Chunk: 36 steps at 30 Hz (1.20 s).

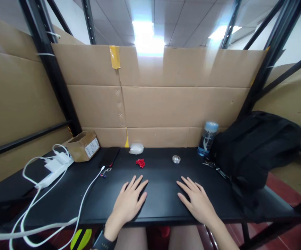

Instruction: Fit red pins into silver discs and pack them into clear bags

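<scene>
My left hand (130,200) lies flat on the black tabletop (161,189), fingers spread, with a dark watch (104,241) on the wrist. My right hand (196,199) rests flat to the right of it, fingers apart and holding nothing. Just beyond the left fingertips is a small red bundle (140,163), whose kind I cannot make out. A roll of clear tape (176,159) lies beyond the right fingertips. Farther back, a white translucent packet (136,148) sits near the cardboard wall.
At left are a white power strip (54,173) with cables, an open cardboard box (84,146) and a dark flat case (109,157). Scissors (209,164), a water bottle (207,139) and a black backpack (251,149) stand or lie at right. A cardboard wall (155,104) closes the back.
</scene>
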Tool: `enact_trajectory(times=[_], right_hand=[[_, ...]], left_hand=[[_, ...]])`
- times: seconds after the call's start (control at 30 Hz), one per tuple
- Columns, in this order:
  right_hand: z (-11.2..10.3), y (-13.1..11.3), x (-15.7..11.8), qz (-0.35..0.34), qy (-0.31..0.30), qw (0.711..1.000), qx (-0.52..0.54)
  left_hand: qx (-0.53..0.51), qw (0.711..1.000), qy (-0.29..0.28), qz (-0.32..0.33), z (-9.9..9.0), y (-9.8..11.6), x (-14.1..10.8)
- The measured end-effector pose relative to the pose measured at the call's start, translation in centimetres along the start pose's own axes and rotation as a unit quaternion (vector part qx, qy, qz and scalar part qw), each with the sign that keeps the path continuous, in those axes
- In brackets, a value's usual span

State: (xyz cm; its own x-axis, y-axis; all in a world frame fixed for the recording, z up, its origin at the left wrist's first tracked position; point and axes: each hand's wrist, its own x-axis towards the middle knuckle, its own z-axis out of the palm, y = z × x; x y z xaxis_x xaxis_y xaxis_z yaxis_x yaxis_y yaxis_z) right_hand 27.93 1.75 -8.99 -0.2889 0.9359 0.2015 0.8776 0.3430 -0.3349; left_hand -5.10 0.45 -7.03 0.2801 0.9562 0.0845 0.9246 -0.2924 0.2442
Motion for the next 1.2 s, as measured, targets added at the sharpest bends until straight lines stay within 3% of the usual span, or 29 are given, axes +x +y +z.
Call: enact_trajectory(times=[0.27, 0.9, 0.97, 1.07, 1.2], right_hand=[[-0.1, -0.2, 0.2, 0.015, 0.030, 0.999, 0.005], [0.1, 0.4, -0.1, 0.020, 0.032, 0.999, 0.019], [-0.1, 0.5, 0.2, 0.012, 0.026, 0.999, 0.034], [-1.4, 0.9, 2.3, -0.027, 0.005, 0.997, 0.070], [-3.9, 1.7, 8.6, -0.111, -0.001, 0.991, 0.076]], left_hand=[[-0.012, 1.000, 0.007, -0.016, -0.2, 0.0, 0.0], [-0.016, 1.000, 0.009, -0.022, 0.4, -0.1, 0.0], [-0.009, 1.000, 0.009, -0.017, -0.3, -0.1, 0.4], [-0.005, 0.999, 0.019, 0.035, -2.9, -0.8, 2.6], [0.031, 0.991, 0.108, 0.069, -6.9, -2.7, 8.5]])
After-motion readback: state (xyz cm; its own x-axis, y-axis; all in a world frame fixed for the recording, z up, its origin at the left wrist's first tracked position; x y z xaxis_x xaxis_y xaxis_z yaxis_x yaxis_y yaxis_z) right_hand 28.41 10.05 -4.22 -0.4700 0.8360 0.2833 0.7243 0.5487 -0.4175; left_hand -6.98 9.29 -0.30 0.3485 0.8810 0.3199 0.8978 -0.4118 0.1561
